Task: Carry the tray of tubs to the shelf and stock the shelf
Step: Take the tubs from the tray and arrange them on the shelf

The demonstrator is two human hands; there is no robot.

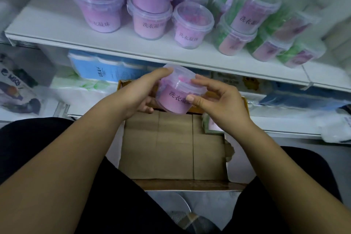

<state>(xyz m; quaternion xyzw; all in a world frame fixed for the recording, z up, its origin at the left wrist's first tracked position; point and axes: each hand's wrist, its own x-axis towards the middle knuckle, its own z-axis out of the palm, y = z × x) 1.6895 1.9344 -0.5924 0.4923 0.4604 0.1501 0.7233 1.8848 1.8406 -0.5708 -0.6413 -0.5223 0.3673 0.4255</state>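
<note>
A pink tub (177, 94) is held tilted above the cardboard tray (171, 148), just below the edge of the shelf (114, 38). It is gripped by the left hand (140, 91) and pinched near its lid by the right hand (218, 100). The stocking step is judged to be in hand. Next, the tub must be lifted over the edge and set upright beside the stocked tubs (191, 24). One other tub (210, 125) lies in the tray.

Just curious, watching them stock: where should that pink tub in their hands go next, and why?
Probably lift the held tub onto the lone tub on the shelf; left hand and right hand grip it, and neighbouring stacks stand two high.
</note>
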